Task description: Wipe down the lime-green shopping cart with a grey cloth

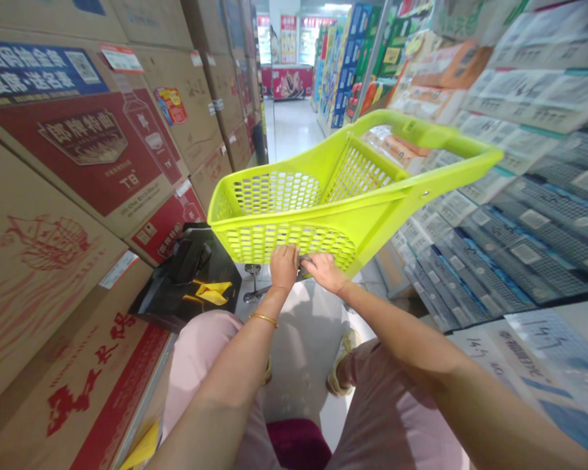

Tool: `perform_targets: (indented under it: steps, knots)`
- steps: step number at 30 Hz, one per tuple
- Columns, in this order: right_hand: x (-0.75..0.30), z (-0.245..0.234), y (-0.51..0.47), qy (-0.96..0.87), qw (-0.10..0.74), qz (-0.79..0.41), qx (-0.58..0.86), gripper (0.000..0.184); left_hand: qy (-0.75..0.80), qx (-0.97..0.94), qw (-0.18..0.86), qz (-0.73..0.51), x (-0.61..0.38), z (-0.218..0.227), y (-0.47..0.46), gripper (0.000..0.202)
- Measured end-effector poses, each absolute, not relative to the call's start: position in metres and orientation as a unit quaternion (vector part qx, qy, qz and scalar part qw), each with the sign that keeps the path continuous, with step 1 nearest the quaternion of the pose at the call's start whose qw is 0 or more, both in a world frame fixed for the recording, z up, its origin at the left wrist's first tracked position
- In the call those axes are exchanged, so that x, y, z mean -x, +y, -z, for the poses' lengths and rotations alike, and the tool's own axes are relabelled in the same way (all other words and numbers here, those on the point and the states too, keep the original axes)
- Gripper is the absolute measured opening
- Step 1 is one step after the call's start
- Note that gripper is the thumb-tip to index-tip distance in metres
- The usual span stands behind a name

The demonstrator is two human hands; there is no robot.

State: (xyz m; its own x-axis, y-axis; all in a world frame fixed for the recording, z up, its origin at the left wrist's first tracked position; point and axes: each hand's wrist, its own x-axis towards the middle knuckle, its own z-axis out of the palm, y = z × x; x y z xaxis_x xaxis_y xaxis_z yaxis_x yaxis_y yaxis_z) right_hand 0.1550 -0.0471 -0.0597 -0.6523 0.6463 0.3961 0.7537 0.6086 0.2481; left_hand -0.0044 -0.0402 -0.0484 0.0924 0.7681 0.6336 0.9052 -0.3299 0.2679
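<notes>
A lime-green plastic shopping cart (279, 219) with perforated sides stands crosswise before me, its handle raised to the right. Both my hands meet low at its near side. The fingers of my left hand (284, 266) are curled in at the lower part of the basket wall. Just beside it, my right hand (326, 271) is closed, thumb and fingers together around a small dark piece that I cannot make out. The cart's metal underframe and wheels (251, 296) show only partly below the basket.
Stacked cardboard cartons (93, 140) rise on the left, with a black bag (176, 287) at their foot. Wrapped packs (500, 241) are piled high on the right. Ahead, the tiled aisle (294, 124) runs to a red counter (292, 85). A dark red seat (298, 444) shows between my legs.
</notes>
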Motion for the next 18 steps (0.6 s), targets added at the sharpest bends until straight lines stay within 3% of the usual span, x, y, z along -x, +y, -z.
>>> perform_targets:
  steps: [4,14,18]
  knots:
    - [-0.156,0.059,-0.051,-0.903,0.116,0.201,0.361,0.029,-0.569,0.727,0.109,0.368,0.004,0.048,-0.04,0.031]
    - [-0.153,0.0,-0.031,-0.772,0.348,0.254,0.468,0.026,-0.57,0.721,0.114,0.379,0.001,0.049,-0.042,0.029]
    - [-0.151,0.011,-0.031,-0.797,0.327,0.228,0.453,0.027,-0.578,0.725,0.096,0.363,0.0,0.049,-0.042,0.026]
